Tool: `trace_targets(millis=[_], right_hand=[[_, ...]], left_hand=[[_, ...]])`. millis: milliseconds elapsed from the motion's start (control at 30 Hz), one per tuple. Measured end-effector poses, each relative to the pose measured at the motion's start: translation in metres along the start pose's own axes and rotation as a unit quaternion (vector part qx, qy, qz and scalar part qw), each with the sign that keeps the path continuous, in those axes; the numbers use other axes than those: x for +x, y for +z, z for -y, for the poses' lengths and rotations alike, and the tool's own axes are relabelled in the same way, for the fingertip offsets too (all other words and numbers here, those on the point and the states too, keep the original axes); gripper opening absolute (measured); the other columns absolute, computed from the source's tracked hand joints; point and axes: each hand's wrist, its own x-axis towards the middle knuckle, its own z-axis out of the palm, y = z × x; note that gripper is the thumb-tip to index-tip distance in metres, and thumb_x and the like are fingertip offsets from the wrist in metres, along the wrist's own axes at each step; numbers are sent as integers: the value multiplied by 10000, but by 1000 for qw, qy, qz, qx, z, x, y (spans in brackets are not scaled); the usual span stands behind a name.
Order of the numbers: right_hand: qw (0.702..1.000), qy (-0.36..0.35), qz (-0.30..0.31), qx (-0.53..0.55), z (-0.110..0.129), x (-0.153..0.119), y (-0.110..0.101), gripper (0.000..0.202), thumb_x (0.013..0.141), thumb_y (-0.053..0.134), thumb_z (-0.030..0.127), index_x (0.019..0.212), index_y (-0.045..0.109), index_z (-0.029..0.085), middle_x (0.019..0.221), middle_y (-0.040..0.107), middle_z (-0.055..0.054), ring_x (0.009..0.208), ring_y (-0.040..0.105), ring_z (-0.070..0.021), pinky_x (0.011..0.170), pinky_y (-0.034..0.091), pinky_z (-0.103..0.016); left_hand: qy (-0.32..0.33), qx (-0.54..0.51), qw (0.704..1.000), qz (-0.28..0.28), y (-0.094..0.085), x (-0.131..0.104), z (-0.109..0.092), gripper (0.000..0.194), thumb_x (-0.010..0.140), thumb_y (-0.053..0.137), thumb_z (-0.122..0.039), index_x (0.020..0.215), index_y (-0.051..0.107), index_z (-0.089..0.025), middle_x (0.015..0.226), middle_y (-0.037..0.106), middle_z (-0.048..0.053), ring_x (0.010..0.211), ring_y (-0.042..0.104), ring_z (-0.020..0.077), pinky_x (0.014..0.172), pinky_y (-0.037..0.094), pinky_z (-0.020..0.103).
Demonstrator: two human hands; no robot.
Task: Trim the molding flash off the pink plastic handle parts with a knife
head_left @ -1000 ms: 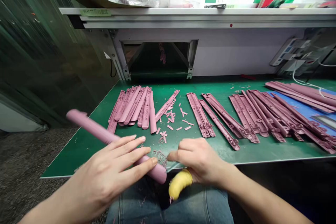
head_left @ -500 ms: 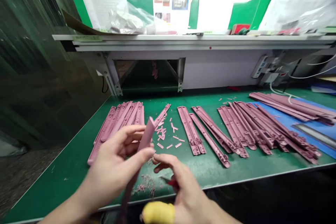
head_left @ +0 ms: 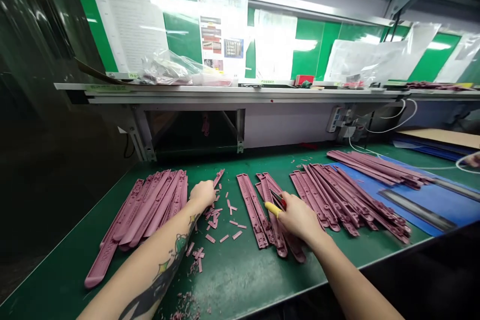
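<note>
My left hand [head_left: 203,194] is closed over a short mauve strip [head_left: 219,176] whose far end sticks out past the fingers. The fingertips are hidden, so what they grip is unclear. Small cut mauve pieces [head_left: 213,217] lie around this hand. In my right hand [head_left: 300,216] is a small red-handled tool [head_left: 282,202] with a dark pointed tip. A yellow cover [head_left: 273,209] wraps a digit of that hand. Right beneath it lie long mauve plastic strips [head_left: 277,235]; whether the fingers also grip one is hidden.
More long strips [head_left: 150,205] are piled at the left, others [head_left: 348,195] at the right. A steel ruler [head_left: 416,208] lies on a blue mat [head_left: 375,185]. Pink shavings [head_left: 185,305] are near the front edge. Above the bench runs a shelf [head_left: 262,94]. Part of another person's hand [head_left: 473,160] shows far right.
My left hand has let go of the long strip and moved forward to the small pieces. My right hand has moved right and forward onto the middle strips with the tool. The view has tilted up.
</note>
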Motion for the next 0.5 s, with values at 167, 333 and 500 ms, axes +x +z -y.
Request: trace_targets(millis=[167,333,500], right_hand=[[992,-59,99,54,22,-31,-9,418,932,399,491,1021,684,198,733,608,-37,613,550,-162,521,392,-253],[922,-86,204,317,50,-61,-11,343,885,564,433,1156,647,241,843,597,-21,620,506,-95,529,420,-210],[860,-165,257,409,90,-81,3,280,890,592,346,1160,649,296,962,585,-38,836,551,-136,747,483,-282]], left_hand=[[40,-36,998,20,-28,-28,-19,348,901,524,-352,1190,528,-159,1097,603,84,856,622,183,716,538,373],[134,-75,985,82,-69,-139,9,428,914,439,-456,1273,506,-233,780,592,9,630,573,122,532,493,230],[202,-39,975,82,-88,-223,73,390,872,515,-361,1254,587,-327,974,710,67,808,669,218,678,582,332]])
